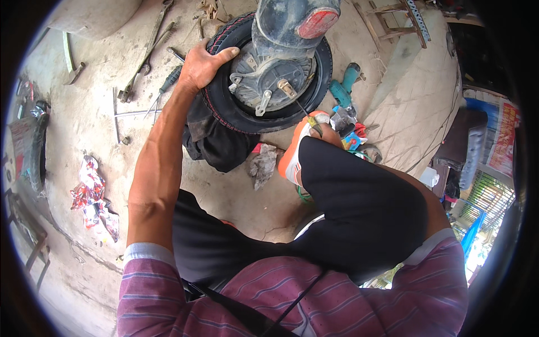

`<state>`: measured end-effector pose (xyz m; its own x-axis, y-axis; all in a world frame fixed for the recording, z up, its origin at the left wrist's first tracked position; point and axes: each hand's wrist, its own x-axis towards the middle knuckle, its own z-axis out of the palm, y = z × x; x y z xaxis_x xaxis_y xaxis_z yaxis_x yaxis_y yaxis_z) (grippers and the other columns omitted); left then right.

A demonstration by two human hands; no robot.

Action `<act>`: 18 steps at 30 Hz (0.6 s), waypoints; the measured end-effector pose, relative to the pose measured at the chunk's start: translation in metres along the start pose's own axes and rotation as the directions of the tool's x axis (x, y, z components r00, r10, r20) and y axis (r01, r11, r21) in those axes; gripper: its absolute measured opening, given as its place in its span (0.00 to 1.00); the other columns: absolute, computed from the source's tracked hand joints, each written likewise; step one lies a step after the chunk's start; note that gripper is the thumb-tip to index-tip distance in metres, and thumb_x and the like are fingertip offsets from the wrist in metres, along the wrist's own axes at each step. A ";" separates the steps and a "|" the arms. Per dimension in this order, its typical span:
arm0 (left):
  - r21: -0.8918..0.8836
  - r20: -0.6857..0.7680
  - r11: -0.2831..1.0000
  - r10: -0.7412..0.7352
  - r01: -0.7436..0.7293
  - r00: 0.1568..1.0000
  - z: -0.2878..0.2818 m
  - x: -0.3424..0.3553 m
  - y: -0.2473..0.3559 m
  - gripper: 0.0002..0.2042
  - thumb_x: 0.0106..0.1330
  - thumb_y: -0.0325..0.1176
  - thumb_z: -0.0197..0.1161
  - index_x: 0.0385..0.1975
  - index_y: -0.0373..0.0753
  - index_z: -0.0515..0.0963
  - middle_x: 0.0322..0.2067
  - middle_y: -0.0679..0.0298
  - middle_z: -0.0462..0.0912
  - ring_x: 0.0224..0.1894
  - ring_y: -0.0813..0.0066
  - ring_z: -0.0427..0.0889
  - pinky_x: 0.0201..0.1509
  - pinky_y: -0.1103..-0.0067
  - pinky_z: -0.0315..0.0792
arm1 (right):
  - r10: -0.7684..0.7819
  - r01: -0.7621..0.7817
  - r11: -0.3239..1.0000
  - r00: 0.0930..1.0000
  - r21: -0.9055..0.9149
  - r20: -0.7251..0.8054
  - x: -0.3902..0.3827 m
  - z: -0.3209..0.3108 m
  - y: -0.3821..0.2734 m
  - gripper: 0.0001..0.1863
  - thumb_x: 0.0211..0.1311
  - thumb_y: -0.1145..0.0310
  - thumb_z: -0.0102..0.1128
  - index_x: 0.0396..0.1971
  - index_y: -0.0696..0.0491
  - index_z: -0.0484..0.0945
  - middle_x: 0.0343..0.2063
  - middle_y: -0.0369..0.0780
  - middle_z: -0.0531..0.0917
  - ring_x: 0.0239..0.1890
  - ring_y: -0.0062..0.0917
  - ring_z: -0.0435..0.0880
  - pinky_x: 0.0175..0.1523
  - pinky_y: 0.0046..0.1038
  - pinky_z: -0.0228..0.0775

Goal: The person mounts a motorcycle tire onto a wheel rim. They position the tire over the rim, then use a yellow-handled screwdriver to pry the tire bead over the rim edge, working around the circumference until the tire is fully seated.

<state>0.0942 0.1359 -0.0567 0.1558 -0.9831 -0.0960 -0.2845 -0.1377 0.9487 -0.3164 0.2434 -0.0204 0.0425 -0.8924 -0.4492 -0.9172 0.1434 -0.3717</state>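
Note:
A black tyre point(218, 98) is round a grey, dirty wheel hub point(268, 76), below a grey body part point(281, 28) with a red reflector. My left hand point(209, 63) grips the tyre's left side, thumb over its upper face. My right hand point(327, 135), partly hidden by my bent right knee, is closed around a yellow-handled tool point(312, 122) whose thin dark shaft reaches to the hub's lower right. My orange and white shoe point(292, 160) is just below it. A bunched black cloth point(216, 146) lies under the tyre's lower left.
Wrenches point(151, 42), a screwdriver point(168, 80) and a hammer point(73, 73) lie on the concrete floor point(258, 219) at left, above a crumpled wrapper point(90, 185). A teal drill point(343, 90) lies right of the tyre. A wooden frame point(393, 28) is at upper right.

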 end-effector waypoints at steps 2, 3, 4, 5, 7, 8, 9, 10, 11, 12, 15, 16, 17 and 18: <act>-0.061 0.088 0.998 0.000 0.005 0.996 0.003 0.007 0.002 0.46 0.53 0.63 0.76 0.56 0.21 0.78 0.51 0.39 0.86 0.56 0.52 0.86 0.64 0.67 0.75 | -0.028 0.028 0.999 1.000 0.016 -0.001 -0.006 -0.003 -0.008 0.25 0.72 0.52 0.58 0.54 0.60 0.76 0.40 0.58 0.85 0.47 0.57 0.84 0.51 0.49 0.74; 0.006 0.076 1.000 -0.014 0.013 0.997 0.004 0.010 0.003 0.46 0.53 0.63 0.76 0.56 0.22 0.78 0.51 0.40 0.86 0.56 0.51 0.86 0.64 0.67 0.76 | -0.043 0.043 0.999 0.999 0.022 0.004 -0.004 -0.001 -0.005 0.26 0.72 0.52 0.58 0.53 0.62 0.75 0.39 0.58 0.85 0.47 0.57 0.84 0.51 0.48 0.75; -0.014 0.082 1.000 -0.002 0.004 0.997 0.006 0.013 0.004 0.45 0.53 0.63 0.76 0.57 0.22 0.78 0.51 0.40 0.86 0.56 0.51 0.86 0.64 0.67 0.76 | -0.058 0.058 0.998 0.998 0.026 0.002 -0.002 -0.003 -0.002 0.27 0.72 0.51 0.58 0.52 0.64 0.74 0.38 0.59 0.84 0.46 0.56 0.85 0.50 0.47 0.75; -0.032 0.087 0.999 0.008 -0.005 0.996 0.007 0.015 0.004 0.45 0.53 0.63 0.76 0.57 0.22 0.78 0.51 0.40 0.86 0.56 0.51 0.86 0.64 0.67 0.76 | -0.063 0.060 0.997 0.995 0.039 0.076 0.001 -0.005 -0.001 0.28 0.71 0.51 0.58 0.51 0.64 0.74 0.38 0.59 0.84 0.46 0.55 0.85 0.50 0.47 0.75; -0.005 0.071 1.000 0.015 -0.015 0.997 0.000 0.001 0.034 0.45 0.54 0.61 0.76 0.59 0.23 0.77 0.53 0.41 0.86 0.56 0.53 0.86 0.65 0.67 0.75 | -0.074 0.061 0.996 0.972 0.065 0.222 0.010 -0.009 0.005 0.30 0.70 0.50 0.60 0.51 0.66 0.73 0.38 0.58 0.84 0.45 0.52 0.86 0.49 0.46 0.75; 0.027 0.056 0.999 0.019 -0.020 0.998 0.003 0.005 0.031 0.45 0.54 0.60 0.76 0.60 0.24 0.77 0.53 0.41 0.85 0.56 0.53 0.85 0.65 0.68 0.75 | -0.049 0.039 0.998 0.958 0.042 0.284 0.017 -0.009 0.011 0.30 0.69 0.51 0.61 0.53 0.66 0.74 0.39 0.57 0.84 0.46 0.49 0.85 0.51 0.45 0.74; 0.061 0.039 0.998 0.022 -0.025 0.999 0.006 0.011 0.024 0.45 0.54 0.60 0.76 0.61 0.24 0.76 0.54 0.41 0.85 0.57 0.53 0.85 0.65 0.68 0.75 | -0.024 0.019 1.000 0.938 0.018 0.346 0.024 -0.008 0.015 0.30 0.69 0.51 0.61 0.54 0.65 0.74 0.41 0.56 0.84 0.48 0.46 0.85 0.53 0.44 0.74; 0.096 0.022 0.995 0.025 -0.027 0.999 0.007 0.014 0.019 0.46 0.54 0.60 0.76 0.62 0.24 0.75 0.55 0.42 0.85 0.57 0.54 0.85 0.66 0.68 0.74 | 0.001 0.002 1.000 0.914 -0.007 0.407 0.029 -0.006 0.019 0.30 0.68 0.51 0.62 0.55 0.65 0.74 0.43 0.55 0.84 0.49 0.44 0.85 0.54 0.43 0.74; 0.074 0.068 0.997 0.003 -0.008 0.998 -0.005 0.007 0.025 0.47 0.54 0.60 0.76 0.64 0.25 0.74 0.56 0.42 0.84 0.59 0.54 0.84 0.67 0.68 0.74 | -0.047 0.055 0.998 0.907 -0.008 0.419 0.030 -0.007 -0.013 0.29 0.68 0.53 0.63 0.53 0.66 0.74 0.42 0.53 0.84 0.49 0.40 0.85 0.54 0.40 0.74; -0.020 0.105 0.999 0.033 -0.031 0.994 0.009 0.015 0.028 0.47 0.54 0.60 0.76 0.65 0.26 0.74 0.57 0.42 0.84 0.59 0.54 0.84 0.67 0.68 0.74 | 0.089 -0.054 0.993 0.925 -0.102 0.369 0.016 -0.030 -0.011 0.28 0.67 0.55 0.64 0.49 0.68 0.74 0.41 0.54 0.83 0.47 0.42 0.85 0.52 0.41 0.75; -0.044 0.117 0.999 0.034 -0.029 0.993 0.010 0.024 0.014 0.47 0.54 0.62 0.75 0.64 0.27 0.75 0.56 0.42 0.84 0.59 0.53 0.84 0.67 0.67 0.73 | 0.079 -0.037 0.989 0.952 -0.145 0.295 0.006 -0.016 -0.035 0.24 0.64 0.57 0.64 0.45 0.66 0.74 0.37 0.57 0.84 0.44 0.51 0.86 0.49 0.45 0.75; -0.028 0.110 0.999 0.042 -0.039 0.993 0.010 0.025 0.010 0.47 0.54 0.63 0.75 0.64 0.28 0.76 0.56 0.42 0.84 0.59 0.52 0.84 0.67 0.67 0.74 | 0.062 -0.031 0.991 0.969 -0.130 0.239 -0.003 -0.010 -0.039 0.23 0.65 0.58 0.64 0.45 0.65 0.73 0.36 0.57 0.83 0.44 0.52 0.86 0.49 0.47 0.74; -0.004 0.099 0.999 0.049 -0.048 0.994 0.008 0.024 0.006 0.47 0.54 0.64 0.74 0.64 0.29 0.76 0.55 0.41 0.85 0.59 0.51 0.84 0.67 0.66 0.74 | 0.053 -0.045 0.998 0.975 -0.039 0.217 -0.008 -0.002 -0.039 0.23 0.65 0.60 0.64 0.45 0.66 0.73 0.37 0.58 0.83 0.44 0.53 0.85 0.49 0.48 0.74; 0.020 0.088 0.998 0.055 -0.057 0.995 0.006 0.023 0.002 0.47 0.53 0.65 0.74 0.63 0.29 0.77 0.55 0.41 0.85 0.58 0.51 0.85 0.66 0.66 0.74 | 0.047 -0.058 0.997 0.980 0.052 0.194 -0.013 0.009 -0.035 0.22 0.65 0.61 0.64 0.45 0.66 0.72 0.37 0.58 0.83 0.44 0.54 0.85 0.49 0.50 0.73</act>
<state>0.0912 0.1121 -0.0589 0.0561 -0.9960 -0.0695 -0.3117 -0.0836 0.9465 -0.2808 0.2537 -0.0092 0.0753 -0.7845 -0.6156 -0.8964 0.2172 -0.3864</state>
